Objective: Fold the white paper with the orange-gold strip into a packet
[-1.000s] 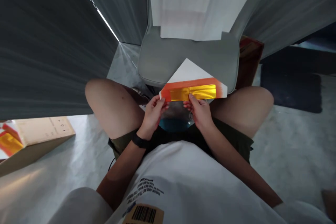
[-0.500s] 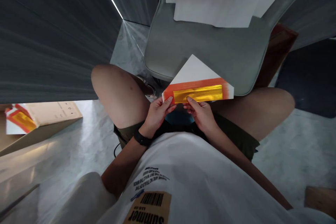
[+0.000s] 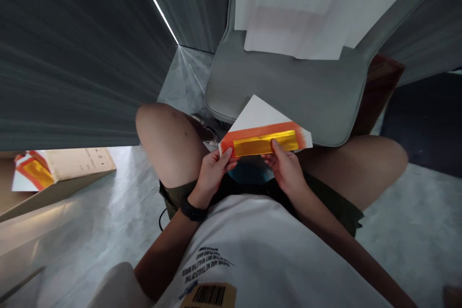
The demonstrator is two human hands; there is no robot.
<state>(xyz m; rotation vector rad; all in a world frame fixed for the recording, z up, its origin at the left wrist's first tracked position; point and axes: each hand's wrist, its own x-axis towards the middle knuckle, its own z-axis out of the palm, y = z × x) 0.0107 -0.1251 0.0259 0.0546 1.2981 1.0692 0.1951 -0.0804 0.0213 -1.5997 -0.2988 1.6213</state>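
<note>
Both my hands hold a white paper sheet (image 3: 258,118) above my lap, its pointed corner aimed away from me. An orange painted band (image 3: 262,135) crosses it, and a gold foil strip (image 3: 265,144) lies along the band. My left hand (image 3: 215,177) pinches the sheet's left end between thumb and fingers. My right hand (image 3: 285,169) grips the lower edge, its thumb resting on the gold strip. The sheet's underside is hidden.
My bare knees (image 3: 168,144) spread to either side below a grey chair seat (image 3: 285,91) with white sheets (image 3: 292,14) above it. Dark curtains (image 3: 72,57) fill the left. A cardboard box (image 3: 79,163) holding a similar orange-and-gold paper (image 3: 32,175) stands at lower left.
My right hand's thumb now sits further right along the gold strip. The whole view has shifted slightly, and the sheet is still held in both hands.
</note>
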